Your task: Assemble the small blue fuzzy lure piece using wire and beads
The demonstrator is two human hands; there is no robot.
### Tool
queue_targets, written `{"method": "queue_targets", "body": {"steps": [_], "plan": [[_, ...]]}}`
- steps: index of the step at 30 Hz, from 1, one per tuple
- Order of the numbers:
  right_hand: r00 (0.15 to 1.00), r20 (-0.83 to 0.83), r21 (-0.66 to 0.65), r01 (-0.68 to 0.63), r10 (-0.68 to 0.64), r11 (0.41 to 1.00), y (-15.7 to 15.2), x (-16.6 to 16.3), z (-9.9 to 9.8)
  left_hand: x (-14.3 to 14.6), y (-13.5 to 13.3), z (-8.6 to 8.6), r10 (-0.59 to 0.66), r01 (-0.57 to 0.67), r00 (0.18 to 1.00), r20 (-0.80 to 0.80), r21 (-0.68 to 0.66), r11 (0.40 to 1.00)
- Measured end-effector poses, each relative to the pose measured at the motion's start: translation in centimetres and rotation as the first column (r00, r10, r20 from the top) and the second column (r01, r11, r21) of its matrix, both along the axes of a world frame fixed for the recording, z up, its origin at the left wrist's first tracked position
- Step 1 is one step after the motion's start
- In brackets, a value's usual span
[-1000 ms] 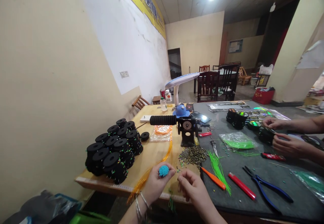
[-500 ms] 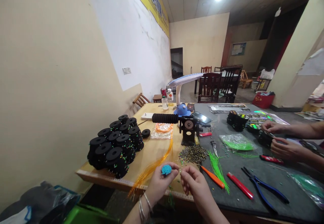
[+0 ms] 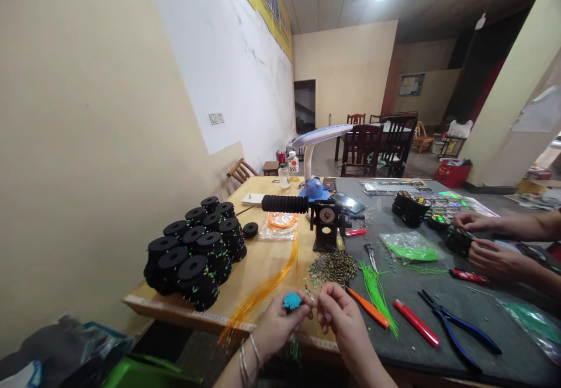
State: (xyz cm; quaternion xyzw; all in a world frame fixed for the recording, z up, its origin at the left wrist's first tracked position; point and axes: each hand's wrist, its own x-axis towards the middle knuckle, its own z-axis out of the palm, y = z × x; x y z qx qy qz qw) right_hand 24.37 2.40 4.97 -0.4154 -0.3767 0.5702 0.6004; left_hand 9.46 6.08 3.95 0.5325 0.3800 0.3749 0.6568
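Two hands meet at the near edge of the desk, almost touching. The left hand has its fingers curled shut round a small blue tuft, which sits on top of the fist between thumb and forefinger and faces up toward the camera; it is roundish, so it shows no clear long axis. The right hand lies just to the right of the tuft, fingertips pinched together and aimed left at it; whether they hold a bead or thread is too small to tell. Just beyond both hands lies a bead pile, nearer the right hand, with orange strands running away up the desk on the left and green strands on the right. Another person's hands work well apart at the far right.
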Motion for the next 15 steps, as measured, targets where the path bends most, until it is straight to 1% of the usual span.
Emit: {"method": "queue_targets", "body": {"steps": [2, 4, 7, 11, 15], "plan": [[0.996, 0.082, 0.025, 0.042, -0.044, 0.999, -0.1, 0.1, -0.2, 0.0, 0.1, -0.5, 0.064, -0.062, 0.997, 0.034, -0.053, 0.997], [0.987, 0.151, 0.031, 0.047, -0.051, 0.998, -0.2, 0.1, -0.5, 0.1, 0.2, -0.7, 0.103, -0.100, 0.992, 0.074, -0.054, 0.994], [0.977, 0.214, -0.004, 0.011, -0.010, 1.000, -0.5, -0.3, -0.9, 0.3, 0.1, -0.4, 0.112, -0.105, 0.986, 0.120, -0.062, 0.992], [0.971, 0.238, -0.047, -0.004, 0.015, 0.999, -0.7, -0.9, -1.0, 0.5, -0.3, 0.3, 0.132, -0.120, 0.982, 0.136, -0.099, 0.988], [0.972, 0.233, -0.038, -0.018, 0.027, 0.999, -0.8, -1.1, -0.9, 0.4, -0.4, 0.5, 0.096, -0.078, 0.989, 0.109, -0.155, 0.985]]}}
